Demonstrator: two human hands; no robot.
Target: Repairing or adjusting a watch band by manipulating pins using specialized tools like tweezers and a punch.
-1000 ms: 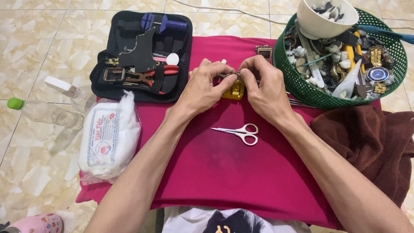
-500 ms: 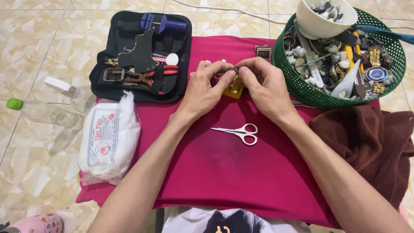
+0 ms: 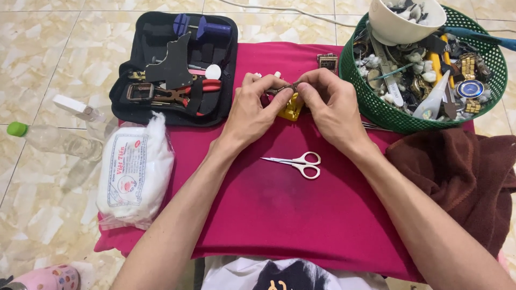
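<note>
Hands: I see my left hand and right hand meeting over the far middle of the magenta cloth, fingertips pinched together on a small metal piece.
Grip: both hands are closed on that piece, left from its left end, right from its right end.
Piece: thin, brownish, mostly hidden by fingers; I cannot tell exactly what it is.
Handling: I judge it light, stiff and slippery, easy to drop; best held at the ends with fingertips, as it is now.
Below it: a yellow block sits on the cloth just under the fingers.
Near: small white-handled scissors lie shut on the cloth, closer to me, apart from the hands.
Left: an open black tool case with red-handled pliers; a white plastic bag; a clear bottle on the floor.
Right: a green basket crowded with watch parts and a white bowl; a brown towel.
Obstacles: nothing lies between the hands; the basket rim is close to my right knuckles.
</note>
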